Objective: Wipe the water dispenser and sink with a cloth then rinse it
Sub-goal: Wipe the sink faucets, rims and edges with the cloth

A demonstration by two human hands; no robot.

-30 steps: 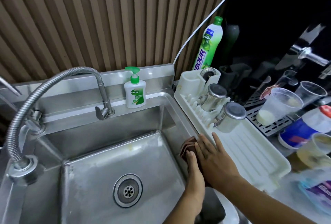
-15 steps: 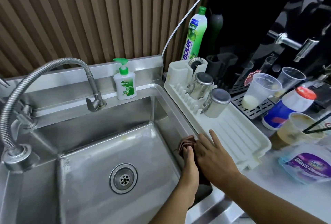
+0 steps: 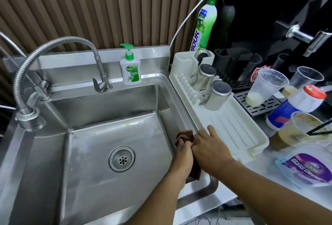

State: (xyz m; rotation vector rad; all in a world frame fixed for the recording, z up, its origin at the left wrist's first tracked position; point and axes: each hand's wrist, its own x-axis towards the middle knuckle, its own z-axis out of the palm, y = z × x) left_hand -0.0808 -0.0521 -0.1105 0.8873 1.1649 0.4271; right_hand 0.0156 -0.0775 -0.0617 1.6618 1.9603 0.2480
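A steel sink (image 3: 93, 145) fills the lower left, with a round drain (image 3: 122, 158) in its floor. A brown cloth (image 3: 185, 137) is pressed against the sink's right inner wall, just under the rim. My left hand (image 3: 183, 154) grips the cloth from inside the basin. My right hand (image 3: 210, 147) lies flat over the rim, on the cloth's outer part, fingers spread toward the white drying tray. The black water dispenser (image 3: 287, 27) stands at the upper right, with a chrome tap (image 3: 301, 35).
A flexible steel faucet (image 3: 53, 48) arches over the sink's back left. A Dettol soap pump (image 3: 130, 68) stands on the back ledge. The white drying tray (image 3: 239, 131) holds two steel cups (image 3: 215, 95). A green dish-soap bottle (image 3: 204, 25), plastic cups (image 3: 265, 86) and a purple pouch (image 3: 305, 169) crowd the right.
The view has shifted, so the scene sits differently in frame. Both hands stay on the cloth at the sink's right wall, with the left hand slightly lower on the wall.
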